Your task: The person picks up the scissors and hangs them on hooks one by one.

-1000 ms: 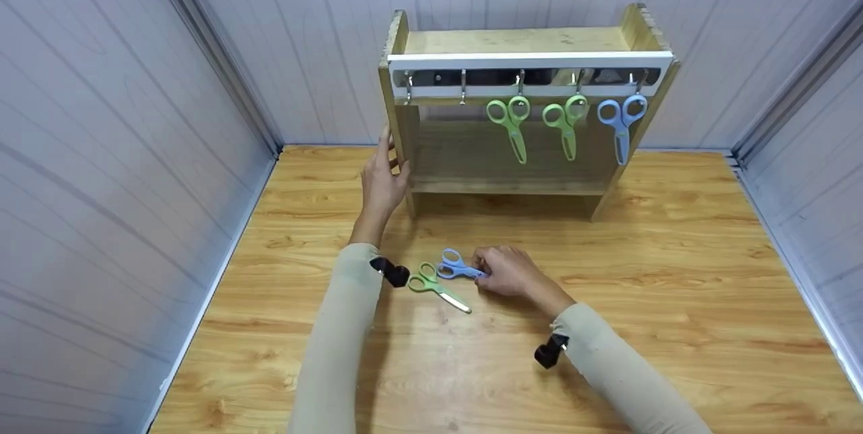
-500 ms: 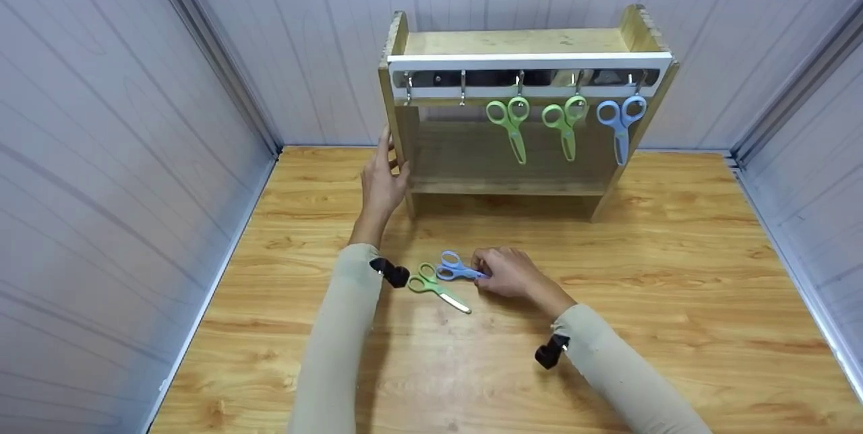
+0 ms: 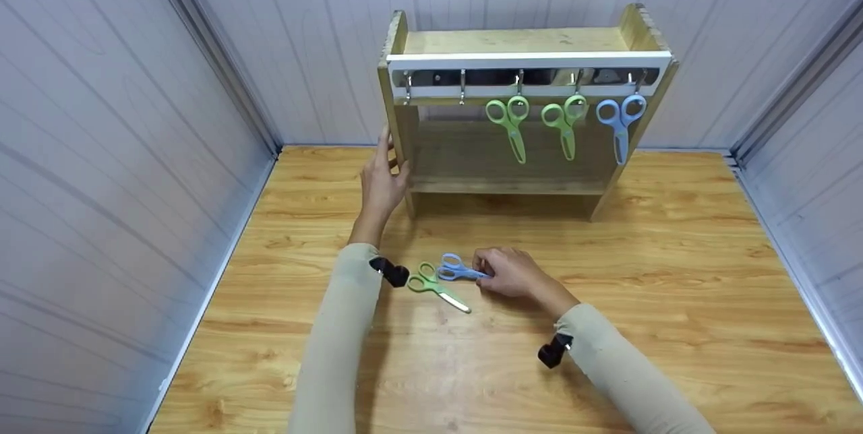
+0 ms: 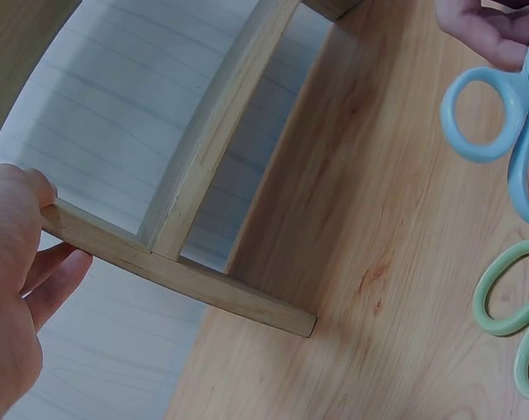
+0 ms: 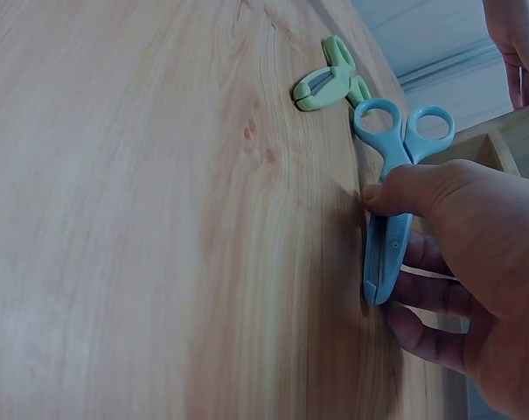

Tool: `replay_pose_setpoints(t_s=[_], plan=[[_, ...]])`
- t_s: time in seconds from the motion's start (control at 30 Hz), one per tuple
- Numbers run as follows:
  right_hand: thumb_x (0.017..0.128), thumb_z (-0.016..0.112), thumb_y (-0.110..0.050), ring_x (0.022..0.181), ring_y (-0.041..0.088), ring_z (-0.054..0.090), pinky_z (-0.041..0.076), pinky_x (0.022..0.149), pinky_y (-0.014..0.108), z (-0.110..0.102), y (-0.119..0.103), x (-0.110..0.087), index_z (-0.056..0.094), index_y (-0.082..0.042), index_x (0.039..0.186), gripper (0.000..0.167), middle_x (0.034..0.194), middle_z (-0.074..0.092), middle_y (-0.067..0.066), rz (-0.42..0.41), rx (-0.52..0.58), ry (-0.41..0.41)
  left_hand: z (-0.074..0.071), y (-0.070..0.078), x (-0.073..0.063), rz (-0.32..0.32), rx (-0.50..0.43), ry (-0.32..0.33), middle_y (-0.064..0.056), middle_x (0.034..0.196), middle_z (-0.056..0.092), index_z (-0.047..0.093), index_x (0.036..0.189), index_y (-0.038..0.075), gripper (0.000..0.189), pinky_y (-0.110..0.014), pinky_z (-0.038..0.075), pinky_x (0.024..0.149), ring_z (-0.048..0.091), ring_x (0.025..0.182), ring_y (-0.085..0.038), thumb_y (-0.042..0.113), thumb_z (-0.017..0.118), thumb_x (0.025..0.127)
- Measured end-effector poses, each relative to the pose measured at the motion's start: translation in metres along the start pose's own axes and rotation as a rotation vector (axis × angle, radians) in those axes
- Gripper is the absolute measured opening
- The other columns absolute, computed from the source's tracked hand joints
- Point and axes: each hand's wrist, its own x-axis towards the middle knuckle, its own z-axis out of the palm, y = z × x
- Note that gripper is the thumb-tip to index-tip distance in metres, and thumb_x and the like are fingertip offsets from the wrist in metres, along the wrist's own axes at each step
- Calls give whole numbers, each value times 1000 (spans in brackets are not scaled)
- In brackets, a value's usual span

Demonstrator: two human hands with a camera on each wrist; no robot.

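blue scissors [image 5: 393,238] sit closely pinched in the right hand [image 3: 510,272]; lift clear of loose green scissors [image 3: 435,287], near left, while left hand [image 3: 383,184] grips wooden rack [image 3: 512,40].

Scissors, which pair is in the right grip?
The lower blue pair, held at its blade end in the right grip. The green pair beside it lies on the wood-grain surface; the other three hang from hooks.
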Motion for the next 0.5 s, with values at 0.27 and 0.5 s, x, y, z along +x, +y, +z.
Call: replay_pose_setpoints(t_s=[0.27,0.5], plan=[[96,84,-18,72,9,53,39,64,25,-5,2,-2,74,-17,102,12,81,65,-5,0,10,15,0,0,1,19,3,11,-35,149,68,40,172,2,76,-52,71,104,76,131,-50,-4,71,103],[99,83,-19,74,9,52,40,66,25,-8,1,-3,74,-17,104,10,82,64,-7,10,19,17,0,0,0,16,-2,15,-34,148,69,40,172,2,76,-51,72,103,76,132,-50,-5,71,103]])
